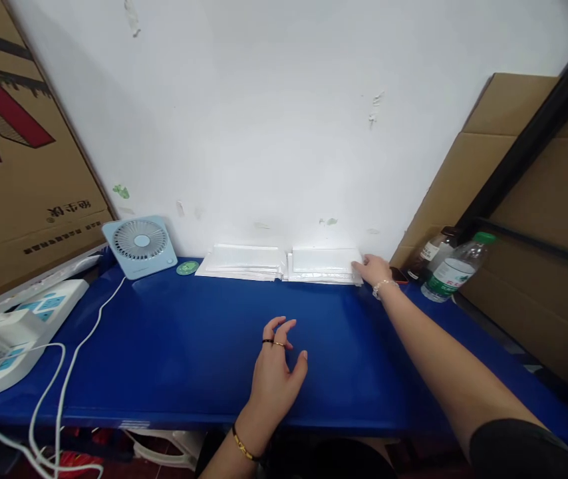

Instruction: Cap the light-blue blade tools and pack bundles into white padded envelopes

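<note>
Two low stacks of flat white sleeves lie side by side against the wall, the left stack (244, 261) next to the right stack (321, 264). The top pieces look like clear or glossy plastic. My right hand (374, 269) reaches to the right end of the right stack and grips its edge, thumb on the top sleeve; the other fingers are partly hidden. A clear beaded bracelet circles that wrist. My left hand (277, 372) hovers over the front middle of the blue table (189, 346), fingers loosely curled and apart, holding nothing.
At the left stand a light blue fan (142, 245), a green round coaster (187, 267) and a white power strip (39, 339) with cables. A green-capped water bottle (456, 269), a dark-capped bottle (431, 253) and a phone (400, 275) are right. Cardboard (463, 166) flanks the table.
</note>
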`<action>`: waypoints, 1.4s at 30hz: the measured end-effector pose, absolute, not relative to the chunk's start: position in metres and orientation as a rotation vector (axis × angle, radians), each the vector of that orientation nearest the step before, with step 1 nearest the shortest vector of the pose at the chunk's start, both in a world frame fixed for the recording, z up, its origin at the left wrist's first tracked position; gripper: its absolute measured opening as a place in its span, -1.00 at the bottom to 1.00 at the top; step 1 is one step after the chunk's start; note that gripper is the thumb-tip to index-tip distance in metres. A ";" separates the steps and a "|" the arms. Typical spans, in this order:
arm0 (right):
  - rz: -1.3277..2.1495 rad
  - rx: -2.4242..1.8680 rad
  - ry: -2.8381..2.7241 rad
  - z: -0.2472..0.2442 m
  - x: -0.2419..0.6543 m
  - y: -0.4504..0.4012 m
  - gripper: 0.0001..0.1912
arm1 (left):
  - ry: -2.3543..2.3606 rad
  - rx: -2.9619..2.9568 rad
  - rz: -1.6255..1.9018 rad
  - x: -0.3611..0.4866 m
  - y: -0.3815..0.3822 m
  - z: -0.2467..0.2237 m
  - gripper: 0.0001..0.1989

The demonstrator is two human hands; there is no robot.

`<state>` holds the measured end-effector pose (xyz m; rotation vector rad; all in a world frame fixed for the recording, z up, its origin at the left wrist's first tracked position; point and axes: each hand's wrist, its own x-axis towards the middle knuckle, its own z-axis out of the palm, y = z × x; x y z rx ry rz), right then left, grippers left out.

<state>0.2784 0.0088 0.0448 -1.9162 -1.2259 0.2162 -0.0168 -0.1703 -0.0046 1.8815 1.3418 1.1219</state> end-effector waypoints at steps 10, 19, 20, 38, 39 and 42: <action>-0.340 -1.387 -2.465 0.039 0.124 0.029 -0.32 | 1.296 1.755 1.122 -0.017 -0.166 -0.009 -0.49; -0.386 -1.492 -2.590 0.055 0.095 0.016 -0.70 | 1.022 0.891 1.382 -0.022 -0.155 -0.008 -0.39; -0.330 -1.498 -2.527 0.056 0.101 0.003 -0.67 | 0.953 0.723 1.414 -0.023 -0.153 -0.004 -0.40; 0.693 -1.241 -2.261 -0.007 0.223 -0.115 0.08 | 0.720 0.476 1.867 0.002 -0.102 0.042 -0.64; 0.690 -1.264 -2.246 -0.009 0.222 -0.112 0.11 | 0.719 0.538 1.848 0.003 -0.098 0.046 -0.62; 0.620 -1.332 -2.224 -0.015 0.218 -0.103 0.11 | 0.703 0.709 1.812 0.006 -0.088 0.059 -0.56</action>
